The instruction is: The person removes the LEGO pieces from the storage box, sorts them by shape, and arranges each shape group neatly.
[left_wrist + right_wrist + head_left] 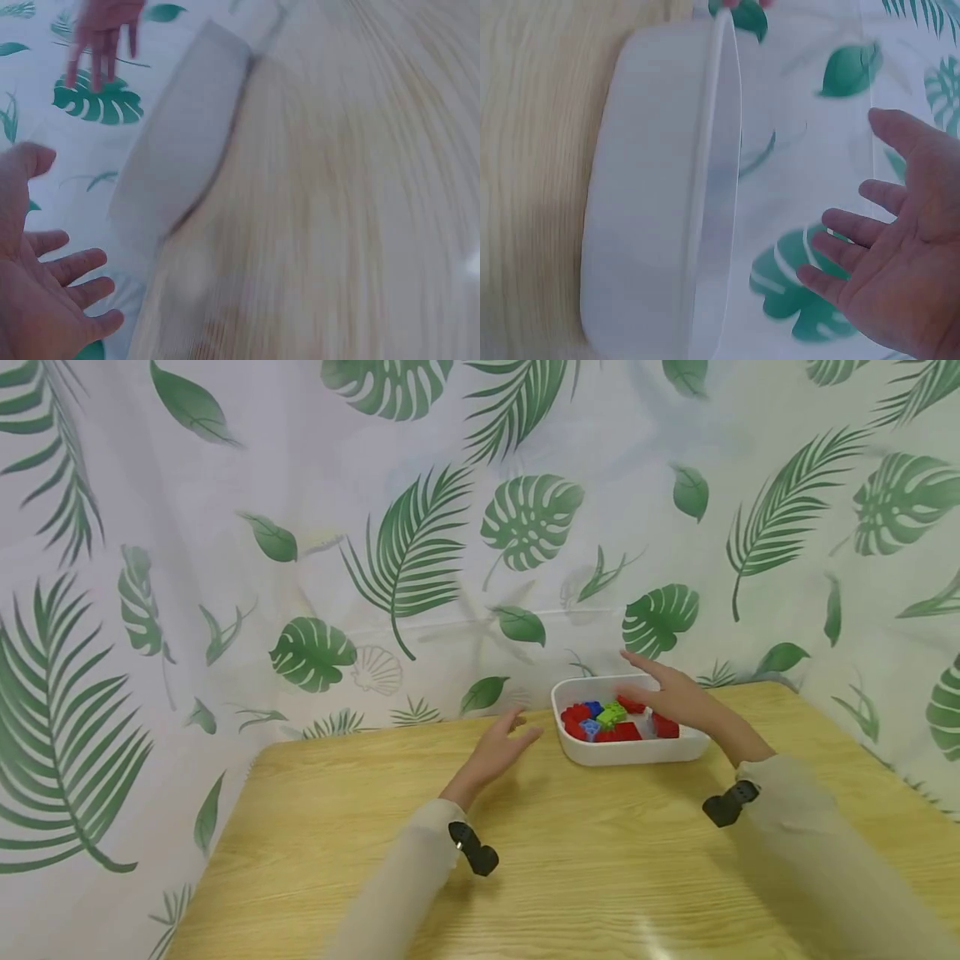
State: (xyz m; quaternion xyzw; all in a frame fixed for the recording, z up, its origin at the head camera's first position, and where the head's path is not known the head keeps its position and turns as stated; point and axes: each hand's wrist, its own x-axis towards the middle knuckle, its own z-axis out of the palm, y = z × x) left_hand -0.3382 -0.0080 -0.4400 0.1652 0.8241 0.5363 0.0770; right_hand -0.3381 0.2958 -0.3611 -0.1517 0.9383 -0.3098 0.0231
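A white plastic tub (637,752) stands at the back of the wooden table, holding several toy building blocks (611,714) in red, blue and lime green. My right hand (678,697) hovers over the tub's right side with its fingers spread and nothing in them. To the left of the tub, my left hand (498,752) hangs above the table, fingers loosely extended and holding nothing. In the right wrist view the tub (649,195) shows its long outer wall, with the right hand (900,247) beyond its rim. The left wrist view shows the left hand (52,277) with fingers apart.
A white cloth (420,527) printed with green leaves hangs behind the wooden table (337,852) and along both sides. Each sleeve carries a black wrist camera, one on the left (474,849) and one on the right (730,803).
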